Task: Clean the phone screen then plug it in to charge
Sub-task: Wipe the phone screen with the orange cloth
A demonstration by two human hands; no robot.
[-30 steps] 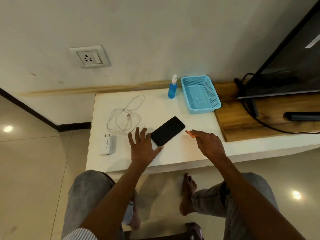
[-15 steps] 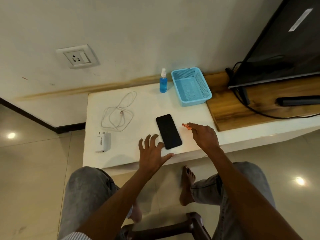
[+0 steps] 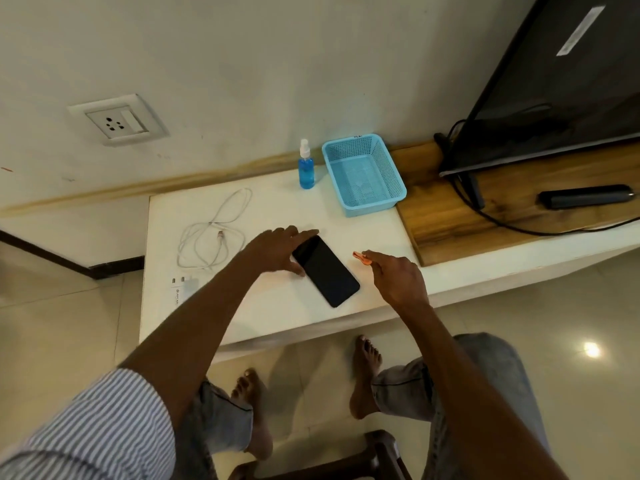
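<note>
Near the table's (image 3: pixel 277 313) front edge the phone (image 3: pixel 325 270) lies under the flat left hand's (image 3: pixel 277 249) fingertips, while the right hand (image 3: pixel 398 277) beside it pinches a small orange thing (image 3: pixel 361 257).

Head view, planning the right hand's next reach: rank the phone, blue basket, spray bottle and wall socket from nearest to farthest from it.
From the right hand:
1. Phone, just to its left.
2. Blue basket, behind it.
3. Spray bottle, left of the basket.
4. Wall socket, far left on the wall.
</note>
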